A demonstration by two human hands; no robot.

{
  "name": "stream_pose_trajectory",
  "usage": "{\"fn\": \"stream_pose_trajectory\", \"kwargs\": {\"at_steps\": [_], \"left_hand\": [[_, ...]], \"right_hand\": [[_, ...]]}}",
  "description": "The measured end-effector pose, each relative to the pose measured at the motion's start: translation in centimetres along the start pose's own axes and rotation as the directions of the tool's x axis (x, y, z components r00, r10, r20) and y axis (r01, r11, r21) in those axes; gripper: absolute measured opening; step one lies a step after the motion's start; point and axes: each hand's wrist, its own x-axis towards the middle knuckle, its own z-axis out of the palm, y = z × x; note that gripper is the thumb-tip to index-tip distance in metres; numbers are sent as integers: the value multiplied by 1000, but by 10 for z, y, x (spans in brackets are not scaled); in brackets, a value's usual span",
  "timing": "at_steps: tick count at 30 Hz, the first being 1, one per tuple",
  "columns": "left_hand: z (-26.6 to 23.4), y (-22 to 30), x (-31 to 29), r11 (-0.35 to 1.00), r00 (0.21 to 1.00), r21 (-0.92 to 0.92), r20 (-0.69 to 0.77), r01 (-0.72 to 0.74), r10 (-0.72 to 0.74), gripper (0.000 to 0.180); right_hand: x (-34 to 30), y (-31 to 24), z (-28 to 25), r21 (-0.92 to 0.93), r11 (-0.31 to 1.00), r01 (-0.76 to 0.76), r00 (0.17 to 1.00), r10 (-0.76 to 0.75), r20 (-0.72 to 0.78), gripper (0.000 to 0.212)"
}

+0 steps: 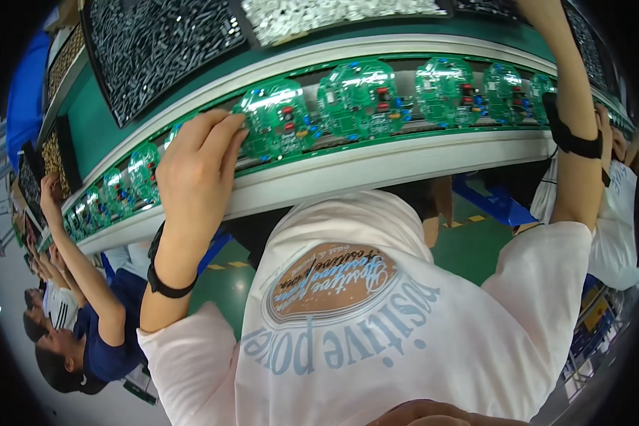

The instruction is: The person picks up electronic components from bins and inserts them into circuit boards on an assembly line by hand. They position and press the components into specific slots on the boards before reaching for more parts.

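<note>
My left hand [197, 167] is over the assembly line, with its fingers bent and pressed together. Their tips meet the left edge of a green circuit board [271, 106] that carries red, blue and yellow components. Whatever may be between those fingertips is hidden. A black band [169, 282] circles my left wrist. Stretched far forward on the right, my right arm passes over the line, and my right hand [539, 7] is cut off by the top edge, its fingers out of the picture. Nearest below that arm is another circuit board [504, 84] in the row.
More boards [362, 99] stand in a row along the white rail [405, 150]. Beyond it lie a bin of dark small parts [160, 53] and a bin of white parts [334, 18]. Co-workers sit along the line, one in dark blue [110, 334] at left, another in white [618, 213] at right.
</note>
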Motion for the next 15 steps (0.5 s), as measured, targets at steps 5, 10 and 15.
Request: {"fn": "stream_pose_trajectory", "kwargs": {"at_steps": [5, 10, 15], "left_hand": [[-17, 13, 20, 1000, 999, 9, 44, 18, -19, 17], [-14, 30, 84, 967, 967, -62, -78, -248, 243, 17], [5, 69, 177, 723, 856, -462, -333, -514, 396, 7]], "right_hand": [[1, -9, -1, 86, 994, -65, 998, 62, 30, 18], [-18, -5, -17, 581, 796, -173, 984, 165, 66, 20], [-44, -43, -39, 877, 277, -393, 910, 255, 327, 24]]}}
